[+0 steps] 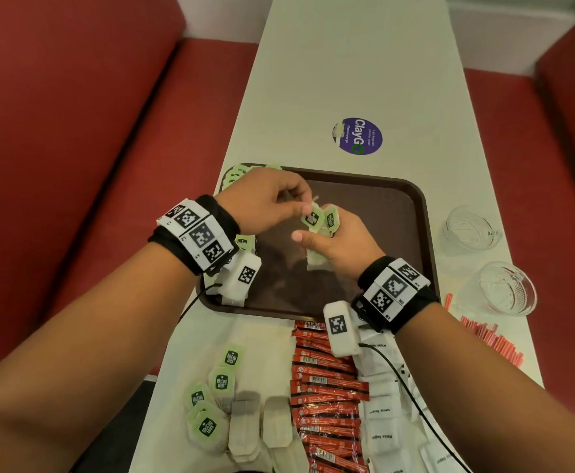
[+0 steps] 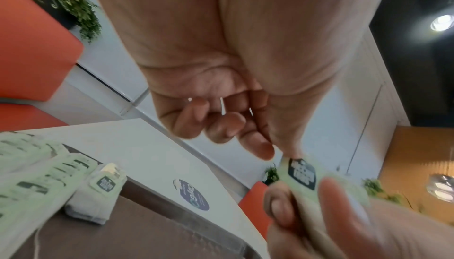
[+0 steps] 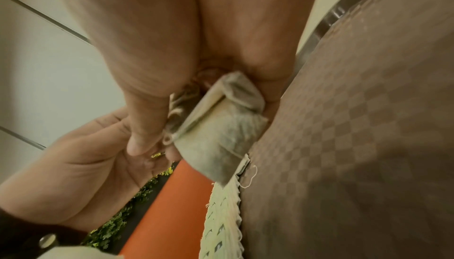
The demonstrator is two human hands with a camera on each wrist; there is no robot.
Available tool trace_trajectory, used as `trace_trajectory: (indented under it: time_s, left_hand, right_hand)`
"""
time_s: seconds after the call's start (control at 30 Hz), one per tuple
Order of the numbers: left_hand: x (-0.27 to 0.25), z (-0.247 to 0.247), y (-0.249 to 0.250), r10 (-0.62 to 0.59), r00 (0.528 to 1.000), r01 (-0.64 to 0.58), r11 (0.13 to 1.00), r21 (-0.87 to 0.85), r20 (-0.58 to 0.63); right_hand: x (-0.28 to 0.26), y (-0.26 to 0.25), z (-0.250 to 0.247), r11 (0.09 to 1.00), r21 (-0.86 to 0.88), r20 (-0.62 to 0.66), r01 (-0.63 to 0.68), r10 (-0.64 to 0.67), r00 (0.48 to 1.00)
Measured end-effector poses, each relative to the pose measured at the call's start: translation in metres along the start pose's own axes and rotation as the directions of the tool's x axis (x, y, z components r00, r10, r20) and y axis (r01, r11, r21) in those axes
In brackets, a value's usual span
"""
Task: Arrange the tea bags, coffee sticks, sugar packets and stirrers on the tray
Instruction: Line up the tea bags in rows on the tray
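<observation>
Both hands hover over the brown tray (image 1: pixel 392 213). My right hand (image 1: pixel 323 242) grips a small bunch of tea bags (image 1: pixel 316 257) with green tags; in the right wrist view the tea bags (image 3: pixel 221 127) are clamped between thumb and fingers. My left hand (image 1: pixel 301 208) pinches the green tag (image 1: pixel 312 218) of one of these bags, and the tag (image 2: pixel 302 174) shows in the left wrist view too. A row of tea bags (image 1: pixel 235 175) lies along the tray's left edge. On the table near me lie loose tea bags (image 1: pixel 211 404), red coffee sticks (image 1: pixel 327 387), white sugar packets (image 1: pixel 381 411) and red stirrers (image 1: pixel 490 339).
Two glass cups (image 1: pixel 467 230) (image 1: pixel 504 288) stand right of the tray on the white table (image 1: pixel 347 63). A round purple sticker (image 1: pixel 357 136) lies beyond the tray. Red bench seats flank the table. Black cables trail from both wristbands.
</observation>
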State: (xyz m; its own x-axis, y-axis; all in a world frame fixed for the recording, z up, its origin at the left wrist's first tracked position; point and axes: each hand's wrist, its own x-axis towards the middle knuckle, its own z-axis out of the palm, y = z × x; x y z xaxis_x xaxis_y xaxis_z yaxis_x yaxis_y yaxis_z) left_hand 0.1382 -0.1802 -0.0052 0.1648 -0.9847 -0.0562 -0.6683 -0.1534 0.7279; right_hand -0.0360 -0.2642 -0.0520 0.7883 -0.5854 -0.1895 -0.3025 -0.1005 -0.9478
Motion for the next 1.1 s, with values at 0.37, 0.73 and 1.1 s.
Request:
trace_trajectory:
  time_s: [0.37,0.73,1.1]
  left_hand:
    - [-0.009,-0.017,0.001,-0.018,0.972,-0.04,0.97,-0.24,-0.236]
    - [-0.009,-0.01,-0.005,-0.071,0.988,0.028,0.956,-0.292,-0.139]
    - [0.023,-0.03,-0.036,-0.197,0.914,0.22,0.975,0.026,-0.356]
  right_hand:
    - [0.003,0.008,-0.001,1.0,-0.001,0.008,0.021,-0.021,1.0]
    - [0.012,0.0,0.008,0.999,-0.032,-0.1,0.033,-0.036,0.994]
    - [0.038,0.02,0.0,0.923,-0.363,-0.179,-0.129,0.067,0.982]
